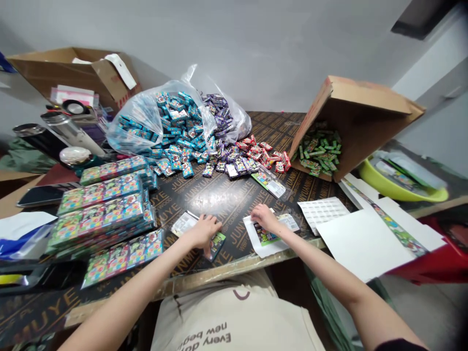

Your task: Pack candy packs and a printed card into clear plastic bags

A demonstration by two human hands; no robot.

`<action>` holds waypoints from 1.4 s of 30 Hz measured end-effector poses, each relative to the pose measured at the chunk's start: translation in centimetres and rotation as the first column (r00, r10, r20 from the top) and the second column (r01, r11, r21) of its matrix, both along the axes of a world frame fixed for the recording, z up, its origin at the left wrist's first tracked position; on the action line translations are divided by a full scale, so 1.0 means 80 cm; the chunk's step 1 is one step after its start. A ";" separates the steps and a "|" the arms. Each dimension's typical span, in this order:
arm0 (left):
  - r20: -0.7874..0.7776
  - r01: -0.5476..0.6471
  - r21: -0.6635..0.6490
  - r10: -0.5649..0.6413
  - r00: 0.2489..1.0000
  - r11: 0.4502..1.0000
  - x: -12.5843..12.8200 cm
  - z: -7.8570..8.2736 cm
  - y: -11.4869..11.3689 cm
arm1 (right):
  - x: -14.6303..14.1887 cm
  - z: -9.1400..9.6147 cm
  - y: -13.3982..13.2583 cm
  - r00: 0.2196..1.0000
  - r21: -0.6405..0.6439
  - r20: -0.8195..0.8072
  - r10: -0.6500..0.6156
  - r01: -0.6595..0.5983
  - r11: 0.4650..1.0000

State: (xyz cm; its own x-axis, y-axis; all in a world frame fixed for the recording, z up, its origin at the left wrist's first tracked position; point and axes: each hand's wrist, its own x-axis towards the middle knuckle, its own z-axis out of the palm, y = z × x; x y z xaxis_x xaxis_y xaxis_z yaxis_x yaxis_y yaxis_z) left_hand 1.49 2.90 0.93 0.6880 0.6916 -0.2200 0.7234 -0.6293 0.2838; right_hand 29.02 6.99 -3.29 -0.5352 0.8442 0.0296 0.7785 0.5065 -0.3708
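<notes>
My left hand (204, 233) lies across a flat clear packet (218, 243) with a green and dark printed end, its thumb and fingers spread apart over it. Another pale, clear-wrapped piece (183, 223) shows just beyond that wrist. To the right, my right hand (263, 218) has its fingers curled down at the top of a green and black printed packet (268, 238). This packet rests on a white sheet (256, 247) near the table's front edge. The right fingertips are partly hidden.
Stacked packs of colourful boxes (102, 214) stand left. Blue boxes (183, 122) spill from a plastic bag, beside purple (219, 114) and red ones (261, 152). A tilted carton (360, 112) holds green ones (321, 153). White sheets (365, 239) and a yellow-green basin (398, 187) are right.
</notes>
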 end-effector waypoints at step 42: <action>0.626 -0.529 -0.192 0.518 0.582 0.827 -0.028 0.089 -0.011 | 0.014 -0.027 -0.023 0.980 0.084 -0.197 -0.013 0.030 0.996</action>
State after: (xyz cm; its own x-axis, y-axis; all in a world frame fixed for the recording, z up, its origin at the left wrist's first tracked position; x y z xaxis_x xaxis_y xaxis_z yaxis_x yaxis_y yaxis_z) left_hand -0.78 2.01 8.07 0.1709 0.9765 0.1316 0.5788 -0.2076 0.7886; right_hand 30.16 5.11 -5.46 -0.4932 0.8454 0.2052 0.7059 0.5267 -0.4735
